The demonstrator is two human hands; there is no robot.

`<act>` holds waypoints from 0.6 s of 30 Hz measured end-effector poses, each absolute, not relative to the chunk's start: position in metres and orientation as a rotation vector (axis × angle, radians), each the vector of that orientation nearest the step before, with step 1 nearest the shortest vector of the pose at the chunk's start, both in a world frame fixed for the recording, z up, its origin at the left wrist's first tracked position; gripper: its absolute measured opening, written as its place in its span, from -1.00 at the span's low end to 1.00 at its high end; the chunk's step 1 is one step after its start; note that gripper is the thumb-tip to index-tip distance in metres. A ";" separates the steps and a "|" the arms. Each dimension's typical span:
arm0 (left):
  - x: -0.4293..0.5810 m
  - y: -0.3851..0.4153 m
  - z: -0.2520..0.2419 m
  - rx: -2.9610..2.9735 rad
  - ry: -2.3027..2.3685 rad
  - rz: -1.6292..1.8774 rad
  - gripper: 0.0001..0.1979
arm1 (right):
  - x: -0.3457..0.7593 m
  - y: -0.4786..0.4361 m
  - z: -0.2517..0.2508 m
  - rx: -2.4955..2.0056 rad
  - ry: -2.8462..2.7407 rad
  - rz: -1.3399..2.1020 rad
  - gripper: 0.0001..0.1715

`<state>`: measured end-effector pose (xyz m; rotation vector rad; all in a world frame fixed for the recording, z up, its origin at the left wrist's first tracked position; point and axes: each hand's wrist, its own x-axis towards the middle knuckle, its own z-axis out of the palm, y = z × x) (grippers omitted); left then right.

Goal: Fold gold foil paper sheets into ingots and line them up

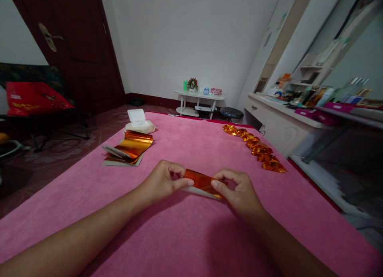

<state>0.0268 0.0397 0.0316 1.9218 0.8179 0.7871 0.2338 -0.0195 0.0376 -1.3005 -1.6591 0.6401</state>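
A folded strip of shiny orange-gold foil paper (203, 181) is stretched between my two hands above the pink cloth, with a pale edge showing underneath. My left hand (170, 177) pinches its left end between thumb and fingers. At the right end, my right hand (235, 187) grips it the same way, thumb on top. To the left lies a loose stack of gold foil sheets (134, 145) with pale backs. A row of several folded gold foil pieces (257, 147) runs along the right side of the cloth.
The pink-covered table (185, 141) also bears a pack with a raised white lid (139, 123) at the back left. Beyond stand a small white table (199, 95) and a dark round stool (231, 112). A cluttered white dresser (278, 117) is at right, a red bag (36, 99) at left.
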 end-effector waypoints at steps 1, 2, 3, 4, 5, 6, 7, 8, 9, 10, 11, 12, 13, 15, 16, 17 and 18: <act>0.027 0.039 0.031 1.910 0.819 0.793 -0.71 | 0.233 -0.020 0.037 -1.301 -1.632 0.702 -0.83; 0.028 0.037 0.032 1.916 0.815 0.795 -0.72 | 0.231 -0.020 0.037 -1.309 -1.610 0.759 -0.85; 0.028 0.036 0.032 1.930 0.812 0.794 -0.73 | 0.229 -0.020 0.036 -1.319 -1.597 0.804 -0.87; 0.029 0.034 0.033 1.950 0.807 0.792 -0.73 | 0.227 -0.021 0.035 -1.332 -1.594 0.833 -0.89; 0.030 0.032 0.033 1.971 0.805 0.789 -0.75 | 0.225 -0.021 0.034 -1.345 -1.599 0.845 -0.91; 0.031 0.030 0.034 1.996 0.802 0.783 -0.76 | 0.222 -0.022 0.033 -1.356 -1.605 0.848 -0.92; 0.032 0.028 0.034 2.024 0.798 0.775 -0.79 | 0.220 -0.022 0.032 -1.363 -1.606 0.854 -0.93; 0.033 0.026 0.035 2.054 0.790 0.767 -0.82 | 0.218 -0.023 0.031 -1.364 -1.603 0.866 -0.93; 0.034 0.023 0.035 2.083 0.773 0.758 -0.84 | 0.216 -0.024 0.031 -1.361 -1.601 0.877 -0.93; 0.034 0.022 0.035 2.107 0.748 0.749 -0.85 | 0.214 -0.024 0.031 -1.355 -1.607 0.879 -0.92; 0.035 0.020 0.036 2.122 0.722 0.743 -0.85 | 0.213 -0.025 0.031 -1.349 -1.628 0.867 -0.92; 0.035 0.020 0.036 2.126 0.699 0.747 -0.83 | 0.213 -0.025 0.032 -1.345 -1.661 0.839 -0.90; 0.034 0.020 0.036 2.121 0.688 0.762 -0.81 | 0.214 -0.025 0.033 -1.343 -1.702 0.796 -0.88; 0.033 0.021 0.037 2.101 0.702 0.803 -0.77 | 0.217 -0.024 0.035 -1.336 -1.761 0.718 -0.82; 0.032 0.022 0.039 2.090 0.712 0.822 -0.76 | 0.220 -0.024 0.036 -1.330 -1.766 0.704 -0.80; 0.031 0.024 0.040 2.077 0.727 0.842 -0.75 | 0.223 -0.023 0.036 -1.323 -1.760 0.702 -0.79; 0.030 0.026 0.041 2.061 0.746 0.862 -0.75 | 0.226 -0.021 0.036 -1.316 -1.741 0.713 -0.78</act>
